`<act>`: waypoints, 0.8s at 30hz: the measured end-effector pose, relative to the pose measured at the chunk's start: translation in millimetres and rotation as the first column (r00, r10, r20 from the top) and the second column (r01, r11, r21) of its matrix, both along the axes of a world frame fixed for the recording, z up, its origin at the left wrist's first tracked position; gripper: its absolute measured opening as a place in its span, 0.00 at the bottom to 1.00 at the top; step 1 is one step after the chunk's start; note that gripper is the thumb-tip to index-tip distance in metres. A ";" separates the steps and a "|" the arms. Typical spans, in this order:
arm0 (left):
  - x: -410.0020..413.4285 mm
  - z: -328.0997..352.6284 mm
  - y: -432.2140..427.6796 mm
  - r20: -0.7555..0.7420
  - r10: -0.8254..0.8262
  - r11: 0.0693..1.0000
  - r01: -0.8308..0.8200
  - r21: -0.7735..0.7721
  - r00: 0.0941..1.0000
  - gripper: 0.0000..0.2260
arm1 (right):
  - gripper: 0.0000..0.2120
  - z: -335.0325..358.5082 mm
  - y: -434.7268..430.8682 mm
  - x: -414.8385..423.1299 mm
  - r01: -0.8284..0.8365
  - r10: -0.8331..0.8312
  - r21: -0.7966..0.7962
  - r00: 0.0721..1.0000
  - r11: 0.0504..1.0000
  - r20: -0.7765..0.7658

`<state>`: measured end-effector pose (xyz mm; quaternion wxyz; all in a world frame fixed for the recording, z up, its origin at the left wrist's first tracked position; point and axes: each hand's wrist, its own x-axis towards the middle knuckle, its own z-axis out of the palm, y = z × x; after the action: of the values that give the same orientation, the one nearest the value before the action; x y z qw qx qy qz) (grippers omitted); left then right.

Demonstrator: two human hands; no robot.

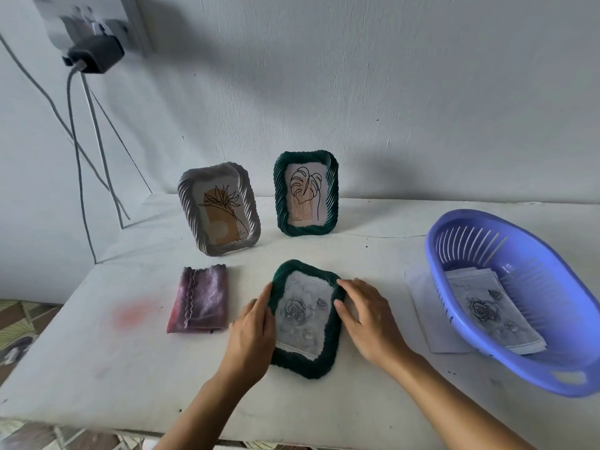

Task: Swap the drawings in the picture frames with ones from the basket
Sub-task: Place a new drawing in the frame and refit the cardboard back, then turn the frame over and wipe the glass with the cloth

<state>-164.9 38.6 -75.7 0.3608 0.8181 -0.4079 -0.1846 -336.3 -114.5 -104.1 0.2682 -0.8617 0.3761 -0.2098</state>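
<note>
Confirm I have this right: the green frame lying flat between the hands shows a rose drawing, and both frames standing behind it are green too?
Not quite: the head view shows only the right standing frame is green; the left standing frame is whitish grey. The rest holds: the flat green frame, between left hand and right hand, shows a rose drawing.

Rough white wall (389,76) behind a white table (97,352); black charger (94,55) plugged in at ten o'clock; patterned floor tiles (19,323) at eight.
</note>
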 end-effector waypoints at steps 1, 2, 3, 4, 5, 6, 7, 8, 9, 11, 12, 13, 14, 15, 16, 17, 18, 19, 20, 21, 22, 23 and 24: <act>-3.6 -3.5 1.2 0.090 -0.003 1.000 0.000 0.028 0.996 0.20 | 0.19 -3.5 -0.7 0.1 -0.002 0.001 -0.061 1.000 0.998 -0.014; -6.3 -4.7 1.8 0.147 0.005 0.998 -0.015 0.064 0.989 0.21 | 0.19 -6.5 -2.9 0.8 0.003 -0.006 -0.118 1.000 0.993 -0.025; -7.5 -6.5 2.3 0.187 0.014 0.995 -0.031 0.092 0.982 0.21 | 0.19 -8.6 -5.5 1.4 0.011 -0.017 -0.159 0.999 0.987 -0.036; -7.5 -8.2 2.9 0.225 0.011 0.994 -0.037 0.108 0.974 0.22 | 0.18 -8.6 -8.0 3.0 0.019 -0.029 -0.177 0.998 0.984 -0.052; -7.4 -9.6 3.6 0.268 -0.007 0.994 -0.024 0.109 0.963 0.22 | 0.18 -7.0 -10.2 5.0 0.028 -0.042 -0.192 0.997 0.981 -0.069; -7.4 -11.1 4.7 0.309 -0.029 0.994 -0.004 0.106 0.951 0.19 | 0.18 -4.8 -11.8 7.5 0.037 -0.057 -0.208 0.995 0.977 -0.087; -6.6 -13.5 5.6 0.347 -0.055 0.995 0.024 0.093 0.936 0.17 | 0.18 -2.5 -13.0 9.8 0.040 -0.065 -0.221 0.992 0.974 -0.105; -5.4 -15.3 6.9 0.377 -0.072 0.995 0.042 0.085 0.923 0.15 | 0.18 -1.0 -13.4 12.0 0.038 -0.066 -0.223 0.991 0.974 -0.118; -2.5 -17.4 7.8 0.397 -0.082 0.995 0.054 0.082 0.914 0.15 | 0.18 -0.2 -13.6 13.6 0.035 -0.062 -0.211 0.990 0.977 -0.123; 4.6 -18.9 9.9 0.390 -0.092 0.993 0.054 0.109 0.916 0.19 | 0.18 -0.5 -12.8 14.7 0.048 -0.066 -0.152 0.991 0.987 -0.116; 7.5 -19.0 11.1 0.379 -0.103 0.991 0.061 0.121 0.920 0.21 | 0.19 -0.9 -11.5 14.4 0.065 -0.078 -0.123 0.991 0.990 -0.105; 10.8 -20.1 13.2 0.368 -0.113 0.991 0.076 0.113 0.923 0.22 | 0.19 -1.2 -9.5 14.5 0.083 -0.093 -0.111 0.992 0.990 -0.088; 13.3 -20.1 14.8 0.351 -0.118 0.991 0.090 0.095 0.929 0.22 | 0.19 -1.7 -7.3 14.9 0.102 -0.109 -0.108 0.992 0.989 -0.069; 16.0 -19.8 15.7 0.334 -0.112 0.993 0.097 0.060 0.936 0.21 | 0.20 -2.1 -5.5 15.9 0.119 -0.125 -0.106 0.991 0.987 -0.049; 18.9 -18.4 16.5 0.319 -0.099 0.995 0.101 0.011 0.943 0.18 | 0.20 -2.7 -4.2 17.3 0.136 -0.140 -0.101 0.990 0.986 -0.032; 21.3 -15.5 17.3 0.314 -0.078 0.994 0.100 -0.054 0.946 0.14 | 0.20 -3.0 -3.3 18.3 0.149 -0.152 -0.098 0.988 0.984 -0.018; 25.1 -10.7 19.1 0.314 -0.029 0.990 0.071 -0.125 0.949 0.09 | 0.20 -3.0 -3.0 19.8 0.159 -0.160 -0.096 0.987 0.983 -0.009; 30.9 -6.1 22.1 0.314 0.049 0.982 0.012 -0.190 0.948 0.06 | 0.20 -2.9 -2.8 20.9 0.168 -0.169 -0.091 0.986 0.982 -0.004; 39.3 -1.0 26.1 0.318 0.152 0.969 -0.077 -0.237 0.936 0.04 | 0.20 -2.2 -2.5 22.6 0.178 -0.179 -0.081 0.984 0.981 0.000; 50.7 2.8 30.2 0.332 0.257 0.950 -0.175 -0.257 0.908 0.04 | 0.20 -0.9 -2.0 24.4 0.190 -0.190 -0.072 0.982 0.979 0.008; 63.5 6.4 34.0 0.348 0.345 0.932 -0.275 -0.236 0.872 0.07 | 0.19 0.3 -1.4 26.2 0.205 -0.204 -0.060 0.979 0.977 0.019; 76.9 8.4 37.8 0.355 0.401 0.916 -0.365 -0.166 0.845 0.11 | 0.19 1.8 -0.4 28.3 0.221 -0.220 -0.050 0.975 0.974 0.028; 88.7 9.9 40.6 0.347 0.427 0.898 -0.435 -0.059 0.835 0.15 | 0.19 3.0 0.3 30.1 0.237 -0.236 -0.043 0.971 0.970 0.031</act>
<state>-76.2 79.2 -65.8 0.3054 0.9123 -0.2690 0.0458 -306.2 -114.2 -101.1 0.2260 -0.8139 0.4678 -0.2599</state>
